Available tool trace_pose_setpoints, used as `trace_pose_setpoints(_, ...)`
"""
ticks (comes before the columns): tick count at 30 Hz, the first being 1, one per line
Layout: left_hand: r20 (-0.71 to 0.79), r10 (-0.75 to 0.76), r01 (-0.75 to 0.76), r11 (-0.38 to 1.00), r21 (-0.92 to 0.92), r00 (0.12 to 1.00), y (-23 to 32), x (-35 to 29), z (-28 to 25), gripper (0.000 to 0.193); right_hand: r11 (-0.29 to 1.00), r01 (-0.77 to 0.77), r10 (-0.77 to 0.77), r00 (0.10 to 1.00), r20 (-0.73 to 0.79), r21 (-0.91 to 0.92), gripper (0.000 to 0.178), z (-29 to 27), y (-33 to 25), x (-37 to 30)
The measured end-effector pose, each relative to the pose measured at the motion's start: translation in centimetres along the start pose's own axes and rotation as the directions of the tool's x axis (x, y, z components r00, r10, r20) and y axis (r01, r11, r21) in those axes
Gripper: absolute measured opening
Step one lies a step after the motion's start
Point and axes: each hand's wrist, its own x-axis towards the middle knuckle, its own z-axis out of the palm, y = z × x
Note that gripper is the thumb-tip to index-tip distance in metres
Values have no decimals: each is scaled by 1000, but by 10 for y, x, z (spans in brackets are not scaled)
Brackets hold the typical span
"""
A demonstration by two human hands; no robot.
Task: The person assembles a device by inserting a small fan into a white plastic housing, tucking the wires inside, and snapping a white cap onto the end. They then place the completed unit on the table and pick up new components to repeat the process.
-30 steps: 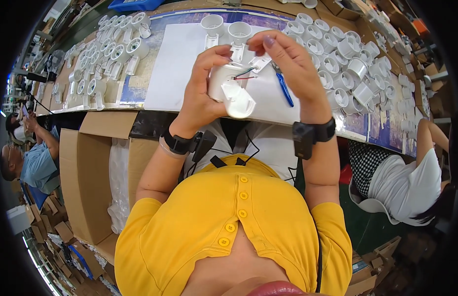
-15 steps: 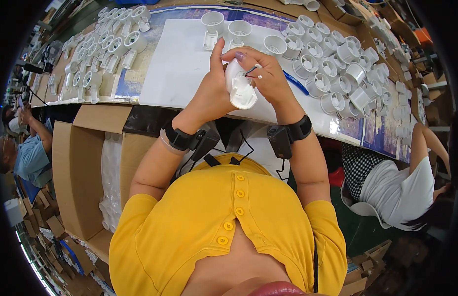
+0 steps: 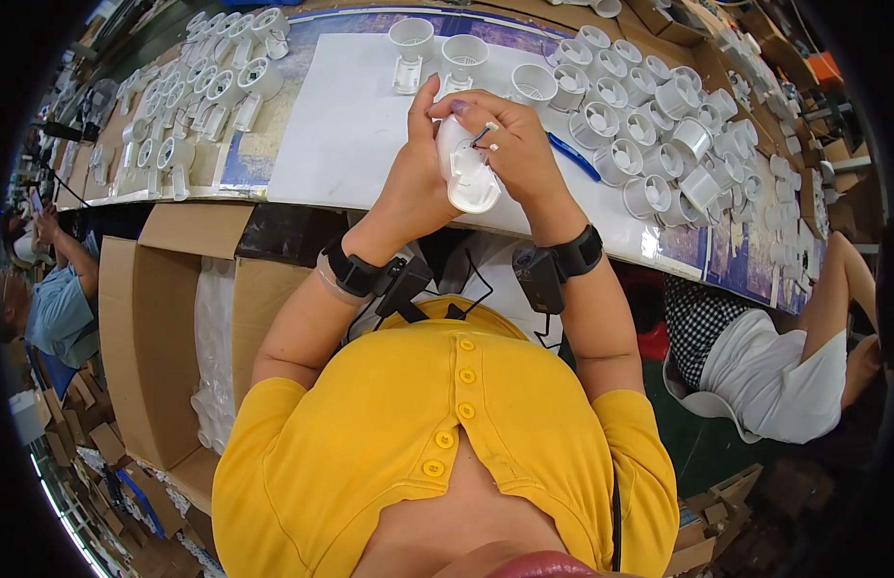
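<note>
Between my two hands, over the front edge of the table, is a white plastic housing [image 3: 471,180] with a rounded end pointing toward me. Short dark and blue wires with small white connectors [image 3: 492,136] stick out of it near my right fingers. My left hand [image 3: 420,166] wraps the housing's left side, thumb up. On its right side my right hand [image 3: 519,144] grips it, the fingers bent over its top. Just beyond my hands stand white cups with brackets [image 3: 411,40] and a plain white cup [image 3: 533,85]. Blue-handled pliers [image 3: 574,157] lie right of my right hand.
Many white cups [image 3: 649,135] crowd the table's right side. More white housings [image 3: 225,89] stand in rows at the left. An open cardboard box [image 3: 148,328] with clear plastic wrap is at my left. A person in white [image 3: 789,371] sits at right, another in blue [image 3: 62,308] at left.
My hands keep their hold on the white housing, with only a slight shift. The whole view has moved a little. The person at right has moved an arm slightly.
</note>
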Motion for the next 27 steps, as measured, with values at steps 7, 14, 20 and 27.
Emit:
trace_pose_setpoints(7,1,-53,53,996,-67,999,19,9,-10,110,918,395,-392,918,70,-38,31,-11,-1,9)
trace_pose_setpoints(14,40,-109,115,978,-175,993,31,14,-15,90,828,552,-522,823,222,-97,20,-28,-8,7)
trace_pose_setpoints(20,-9,-40,40,999,15,999,37,16,-16,73,930,361,-347,925,-154,71,14,-8,-10,-4)
trace_pose_setpoints(27,-120,211,-201,975,97,970,26,19,-10,69,903,428,-417,885,-206,12,13,-7,-15,1)
